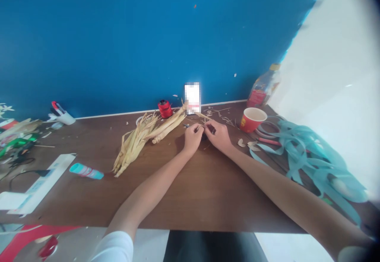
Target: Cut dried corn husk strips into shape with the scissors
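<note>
Both my hands meet near the back middle of the brown table (190, 190). My left hand (192, 137) is closed in a pinch, and my right hand (219, 135) is closed too. Between them they hold a thin pale straw strip (203, 127) over a small dark object that I cannot make out. A pile of dried straw-coloured husk strips (139, 141) lies just left of my hands. A red spool (165, 109) stands behind them by the wall.
A red paper cup (251, 119) and a plastic bottle (263, 86) stand at the right. Teal ribbon loops (305, 155) spread over the right side. A teal tube (86, 171), a white box (44, 183) and cluttered tools lie at the left. A blue wall rises behind.
</note>
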The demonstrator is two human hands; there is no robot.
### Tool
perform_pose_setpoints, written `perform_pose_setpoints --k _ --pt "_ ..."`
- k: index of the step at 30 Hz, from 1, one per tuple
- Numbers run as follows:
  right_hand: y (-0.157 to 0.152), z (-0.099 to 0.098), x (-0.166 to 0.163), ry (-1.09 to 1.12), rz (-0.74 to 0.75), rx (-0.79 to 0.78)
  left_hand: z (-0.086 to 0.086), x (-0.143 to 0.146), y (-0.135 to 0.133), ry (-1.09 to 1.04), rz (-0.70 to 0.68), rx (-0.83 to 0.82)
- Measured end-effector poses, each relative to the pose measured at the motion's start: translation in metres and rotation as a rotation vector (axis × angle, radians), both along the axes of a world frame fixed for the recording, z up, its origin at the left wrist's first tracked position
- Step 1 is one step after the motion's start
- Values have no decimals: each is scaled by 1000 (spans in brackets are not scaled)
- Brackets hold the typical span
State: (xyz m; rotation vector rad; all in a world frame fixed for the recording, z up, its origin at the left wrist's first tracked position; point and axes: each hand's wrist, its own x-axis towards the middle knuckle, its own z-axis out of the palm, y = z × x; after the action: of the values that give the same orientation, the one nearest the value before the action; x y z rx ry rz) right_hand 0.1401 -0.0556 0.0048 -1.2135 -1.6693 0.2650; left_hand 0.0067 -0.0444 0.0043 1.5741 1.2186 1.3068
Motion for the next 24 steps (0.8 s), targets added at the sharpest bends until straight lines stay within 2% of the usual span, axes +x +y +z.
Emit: perform_pose_setpoints --k 7,14,24 --pt "2 -3 0 -22 4 -3 -2 0 3 -37 -15 2" --pt "-1 0 -2 -60 75 33 3 -2 -4 -7 90 61" --pt "1 -3 0 -26 53 66 1 1 0 -47 15 36"
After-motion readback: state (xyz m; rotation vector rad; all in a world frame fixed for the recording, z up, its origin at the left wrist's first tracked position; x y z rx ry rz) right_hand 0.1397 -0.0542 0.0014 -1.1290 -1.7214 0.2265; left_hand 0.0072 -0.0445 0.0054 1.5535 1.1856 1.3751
